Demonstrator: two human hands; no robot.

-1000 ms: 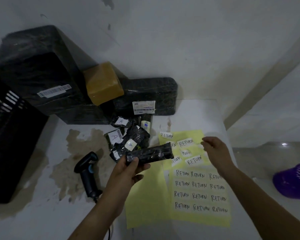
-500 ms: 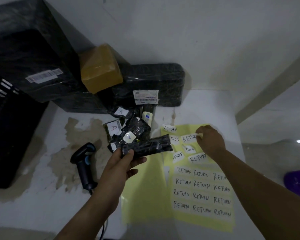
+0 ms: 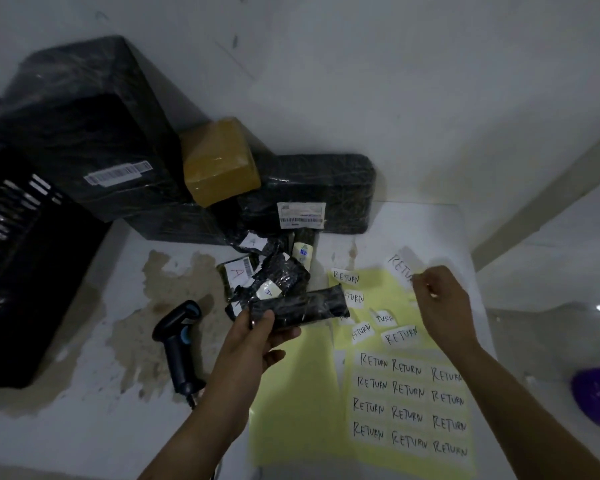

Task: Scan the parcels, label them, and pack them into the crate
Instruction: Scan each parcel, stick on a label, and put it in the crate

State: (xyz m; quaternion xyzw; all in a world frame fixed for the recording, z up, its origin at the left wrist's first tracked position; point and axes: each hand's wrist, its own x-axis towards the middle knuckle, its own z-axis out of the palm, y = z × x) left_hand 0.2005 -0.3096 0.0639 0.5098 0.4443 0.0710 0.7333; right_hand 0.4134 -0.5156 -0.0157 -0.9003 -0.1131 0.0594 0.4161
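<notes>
- Labelling judged in progress: slim black parcel [image 3: 302, 306] is gripped at one end by left hand [image 3: 257, 336], held above tabletop [image 3: 66, 427], beside label sheet [image 3: 291, 410].
- RETURN label [image 3: 400, 268] is pinched by right hand [image 3: 440, 306], lifted off sheet, not yet stuck on.
- Small parcels [image 3: 257, 275] marked "A" are piled behind; big wrapped parcel [image 3: 84, 133] & brown parcel [image 3: 219, 161] are stacked by wall, so plenty is judged left.
- Crate [image 3: 21, 271] sits far left; contents can't be seen.
- Barcode scanner [image 3: 179, 341] is laid between left hand & crate.

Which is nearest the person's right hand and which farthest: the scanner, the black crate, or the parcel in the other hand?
1. Parcel, gripped by the left hand, just left of the right hand that pinches a label.
2. Scanner, lying further left.
3. Crate, at the far left.
</notes>
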